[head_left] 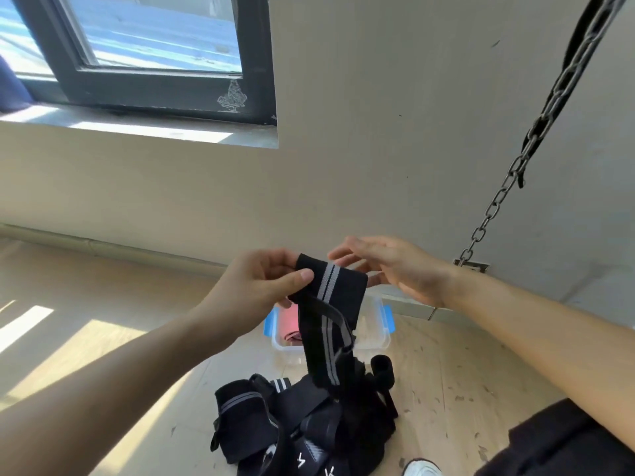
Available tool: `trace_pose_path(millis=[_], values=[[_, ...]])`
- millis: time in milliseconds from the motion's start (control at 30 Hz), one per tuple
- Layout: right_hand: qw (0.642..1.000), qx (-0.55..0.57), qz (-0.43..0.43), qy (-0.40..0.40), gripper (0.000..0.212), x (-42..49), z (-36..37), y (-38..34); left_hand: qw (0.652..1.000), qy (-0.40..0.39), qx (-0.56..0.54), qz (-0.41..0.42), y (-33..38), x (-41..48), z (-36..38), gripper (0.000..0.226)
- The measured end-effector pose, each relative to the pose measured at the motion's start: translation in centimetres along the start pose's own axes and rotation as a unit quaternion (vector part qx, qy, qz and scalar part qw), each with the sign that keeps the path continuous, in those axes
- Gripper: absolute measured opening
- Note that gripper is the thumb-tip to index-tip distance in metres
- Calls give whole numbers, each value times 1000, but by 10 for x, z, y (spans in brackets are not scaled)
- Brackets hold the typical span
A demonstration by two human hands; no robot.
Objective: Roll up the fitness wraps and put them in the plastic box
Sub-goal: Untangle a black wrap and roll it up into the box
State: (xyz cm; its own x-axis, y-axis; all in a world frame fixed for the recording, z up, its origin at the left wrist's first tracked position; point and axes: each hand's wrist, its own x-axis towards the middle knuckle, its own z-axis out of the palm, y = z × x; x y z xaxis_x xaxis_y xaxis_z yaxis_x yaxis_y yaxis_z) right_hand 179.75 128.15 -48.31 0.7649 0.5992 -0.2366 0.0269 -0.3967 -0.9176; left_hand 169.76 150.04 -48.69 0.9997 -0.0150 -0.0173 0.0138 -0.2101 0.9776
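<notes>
A black fitness wrap (330,286) with grey stripes is held up in the middle of the view, its tail hanging down to the floor. My left hand (261,286) pinches its top left end between thumb and fingers. My right hand (388,266) is at the wrap's right end with fingers nearly straight, touching it from behind. Below lies a heap of black wraps (302,427) on the wooden floor. Behind the hanging wrap stands a clear plastic box (374,338) with blue clips, holding something pink (290,324).
A metal chain (515,170) runs diagonally down to a wall bracket at the right. A window (144,49) sits at the upper left above a beige wall. My white shoe (422,468) and dark clothing (563,444) are at the bottom right.
</notes>
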Motion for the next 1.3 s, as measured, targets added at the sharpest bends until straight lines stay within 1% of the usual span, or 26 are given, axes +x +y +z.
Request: trace_pose_path(millis=[33,100,167,267,333,400,467,533,567,600,667,700,767,833,967,1133,1300], values=[[999,32,-17,-19,48,-2,2,-3,1000,9,0,1,1,-1,1,11],[994,78,-61,-42,45,-6,7,-8,999,36,3,-2,1,-2,3,13],[993,49,-100,-33,48,-9,12,-10,998,70,3,-5,1,-1,5,12],[990,-44,-133,10,58,-12,23,-10,994,108,-10,-13,1,-1,5,10],[986,-57,-154,39,50,-12,28,-11,993,119,-18,-21,2,-1,4,9],[983,-40,-168,60,36,-13,29,-11,991,129,-15,-23,3,-1,3,10],[983,-22,-168,71,27,-14,28,-12,987,157,21,-9,3,0,3,16],[984,-2,-166,70,23,-16,28,-14,982,182,52,-1,2,3,0,21],[984,9,-165,70,22,-17,28,-15,982,179,51,0,3,4,-3,22],[984,21,-162,69,21,-17,28,-15,986,161,41,-1,3,4,-5,26],[985,37,-156,63,18,-16,28,-15,994,105,20,9,4,4,-8,38],[986,35,-152,58,17,-16,28,-15,996,84,18,19,3,4,-7,40],[988,19,-145,44,14,-15,29,-14,997,61,14,40,4,3,-6,30],[990,16,-136,29,15,-13,30,-13,997,56,11,58,4,3,-4,15],[992,50,-115,23,19,-12,31,-14,995,77,33,56,1,5,-3,3],[990,74,-112,41,18,-9,30,-12,995,88,48,27,-3,7,-1,7],[984,138,-100,41,19,-9,29,-9,999,48,5,-22,3,4,1,14]])
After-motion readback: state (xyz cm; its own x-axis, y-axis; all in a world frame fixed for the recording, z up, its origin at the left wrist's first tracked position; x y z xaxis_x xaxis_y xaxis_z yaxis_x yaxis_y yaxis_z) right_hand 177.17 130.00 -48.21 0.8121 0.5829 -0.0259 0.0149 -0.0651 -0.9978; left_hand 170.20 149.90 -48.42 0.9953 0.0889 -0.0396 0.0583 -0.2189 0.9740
